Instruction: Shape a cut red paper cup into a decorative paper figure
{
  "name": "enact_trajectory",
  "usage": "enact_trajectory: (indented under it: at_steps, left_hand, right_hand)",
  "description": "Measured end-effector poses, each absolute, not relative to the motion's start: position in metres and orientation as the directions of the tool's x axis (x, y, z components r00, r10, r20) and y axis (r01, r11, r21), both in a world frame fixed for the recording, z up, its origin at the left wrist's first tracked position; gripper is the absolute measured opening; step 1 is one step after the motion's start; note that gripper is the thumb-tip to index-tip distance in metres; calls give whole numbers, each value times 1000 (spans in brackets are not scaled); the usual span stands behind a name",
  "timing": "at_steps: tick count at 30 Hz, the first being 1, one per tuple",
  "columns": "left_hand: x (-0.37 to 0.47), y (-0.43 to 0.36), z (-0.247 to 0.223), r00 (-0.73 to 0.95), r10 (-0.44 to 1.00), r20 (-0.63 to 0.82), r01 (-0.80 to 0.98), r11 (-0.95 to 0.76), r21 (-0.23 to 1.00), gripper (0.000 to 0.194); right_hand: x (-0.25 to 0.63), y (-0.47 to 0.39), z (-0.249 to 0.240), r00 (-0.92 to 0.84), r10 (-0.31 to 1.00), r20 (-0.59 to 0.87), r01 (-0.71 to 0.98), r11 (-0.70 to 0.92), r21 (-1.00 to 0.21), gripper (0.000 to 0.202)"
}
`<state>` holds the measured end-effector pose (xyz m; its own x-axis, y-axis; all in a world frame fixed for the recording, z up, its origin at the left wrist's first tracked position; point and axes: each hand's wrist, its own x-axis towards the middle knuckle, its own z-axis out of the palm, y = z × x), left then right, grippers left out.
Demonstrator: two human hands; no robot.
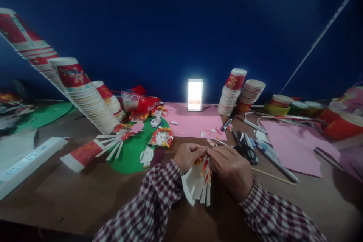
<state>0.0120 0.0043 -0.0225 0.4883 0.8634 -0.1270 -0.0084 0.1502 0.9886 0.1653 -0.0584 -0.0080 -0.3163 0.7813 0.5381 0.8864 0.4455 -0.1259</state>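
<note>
Holding partly hidden paper (188, 188), left hand (186, 156), right hand (234, 169)

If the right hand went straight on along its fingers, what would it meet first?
Most likely the left hand: the right hand points its fingers toward those fingertips, just above the cut paper cup. Depth is unclear, so I can't tell whether they already touch.

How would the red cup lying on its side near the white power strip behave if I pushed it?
The red cup would probably roll in a curve, since its body tapers. It looks like hollow paper, so likely light for its size. It may catch the white paper strips by its narrow end.
</note>
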Motion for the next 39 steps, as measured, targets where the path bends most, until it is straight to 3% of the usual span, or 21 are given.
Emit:
enact_trajectory:
  at_steps: [10, 15, 27, 39]
  left_hand:
    - [13, 2, -16, 434, 897, -77, 13, 80, 997, 36]
    - [13, 2, -19, 412, 905, -107, 29, 104, 994, 36]
    - [13, 3, -18, 419, 893, -162, -82, 215, 973, 43]
    - [12, 2, -14, 472, 866, -166, -150, 264, 953, 56]
  right_hand:
    - [165, -56, -10, -295, 756, 584, 883, 450, -136, 22]
    - [166, -56, -10, -202, 796, 570, 909, 370, -194, 20]
    - [165, -55, -6, -270, 828, 491, 876, 423, -231, 26]
    - [168, -52, -13, -219, 828, 516, 800, 455, -392, 26]
